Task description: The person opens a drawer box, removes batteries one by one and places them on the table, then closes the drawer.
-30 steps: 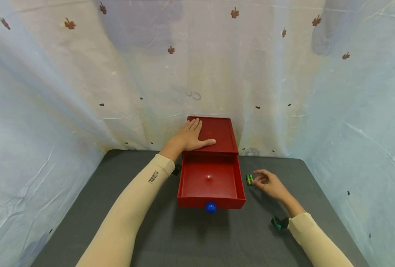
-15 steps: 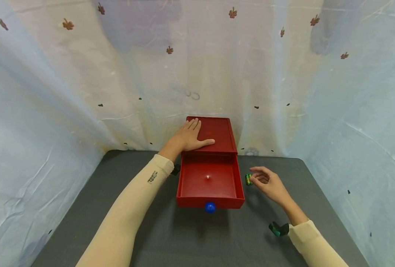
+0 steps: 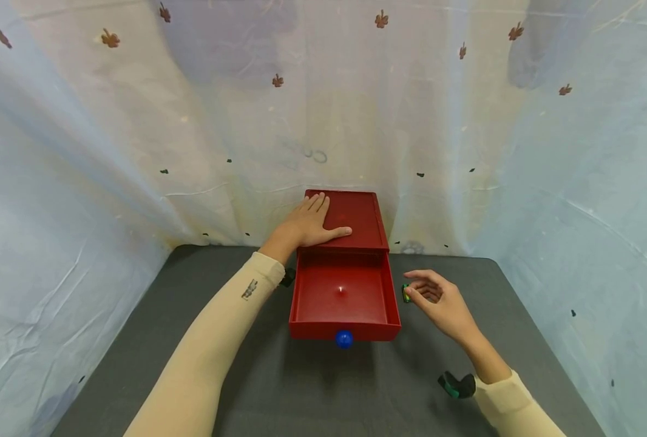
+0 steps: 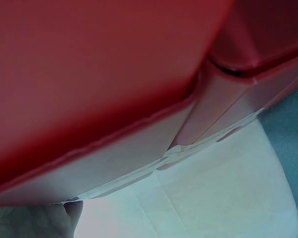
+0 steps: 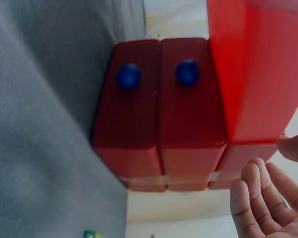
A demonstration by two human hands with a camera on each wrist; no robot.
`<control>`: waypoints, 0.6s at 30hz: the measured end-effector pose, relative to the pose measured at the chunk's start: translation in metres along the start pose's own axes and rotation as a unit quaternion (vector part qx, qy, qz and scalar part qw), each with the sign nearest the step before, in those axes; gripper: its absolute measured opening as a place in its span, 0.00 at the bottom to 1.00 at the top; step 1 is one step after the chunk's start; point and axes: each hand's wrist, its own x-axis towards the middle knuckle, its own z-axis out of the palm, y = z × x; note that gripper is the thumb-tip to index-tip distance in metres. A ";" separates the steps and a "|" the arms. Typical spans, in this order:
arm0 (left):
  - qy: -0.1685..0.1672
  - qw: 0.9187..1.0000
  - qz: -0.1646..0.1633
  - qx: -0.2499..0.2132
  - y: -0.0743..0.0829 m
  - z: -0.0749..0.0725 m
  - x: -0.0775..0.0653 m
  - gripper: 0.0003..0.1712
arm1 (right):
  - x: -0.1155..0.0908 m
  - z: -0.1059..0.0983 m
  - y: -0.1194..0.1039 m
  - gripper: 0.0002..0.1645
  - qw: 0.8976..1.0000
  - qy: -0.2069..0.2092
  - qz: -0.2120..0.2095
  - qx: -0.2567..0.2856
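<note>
A red drawer unit [image 3: 359, 212] stands on the dark grey table, its top drawer [image 3: 341, 306] pulled out and bare inside, with a blue ball knob [image 3: 344, 339] in front. My left hand [image 3: 309, 224] lies flat on the unit's top, fingers spread. To the right of the drawer, my right hand [image 3: 438, 303] hovers with fingers loosely bent and nothing between them. Beyond its fingertips a small green and yellow object [image 3: 406, 294] lies on the table, partly hidden; its kind is unclear. In the right wrist view the hand [image 5: 273, 203] is apart from that green object [image 5: 91, 234].
Two lower drawers with blue knobs [image 5: 187, 73] are closed beneath the top one. A pale patterned curtain [image 3: 356, 109] hangs behind and around the table [image 3: 323, 400]. A black and green strapped device [image 3: 457, 385] sits at my right wrist.
My right hand has shifted slightly away from me and to the left, covering more of the green object. The left hand and the drawer stay put.
</note>
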 end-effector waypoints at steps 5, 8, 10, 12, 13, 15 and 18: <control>-0.002 1.000 -0.002 0.001 -0.001 0.000 0.002 0.66 | -0.003 0.001 -0.017 0.19 1.000 0.012 -0.011 -0.005; 0.000 1.000 -0.003 0.000 -0.001 0.000 0.002 0.66 | -0.006 0.002 -0.028 0.19 1.000 0.018 -0.025 -0.001; 0.003 1.000 -0.003 0.000 -0.001 0.000 0.001 0.67 | -0.009 0.003 -0.035 0.19 0.999 0.021 -0.040 -0.001; 0.002 1.000 -0.004 -0.001 0.000 0.000 0.001 0.67 | -0.012 0.004 -0.041 0.20 0.998 0.023 -0.053 -0.003; 0.002 1.000 -0.005 -0.002 0.000 0.000 0.001 0.67 | -0.013 0.005 -0.044 0.21 0.998 0.023 -0.059 -0.005; 0.000 1.000 -0.005 -0.003 0.000 0.000 0.000 0.67 | -0.016 0.006 -0.049 0.22 0.998 0.023 -0.066 -0.007; -0.002 1.000 -0.005 -0.002 0.000 0.000 0.001 0.67 | -0.021 0.008 -0.057 0.24 0.997 0.021 -0.071 -0.004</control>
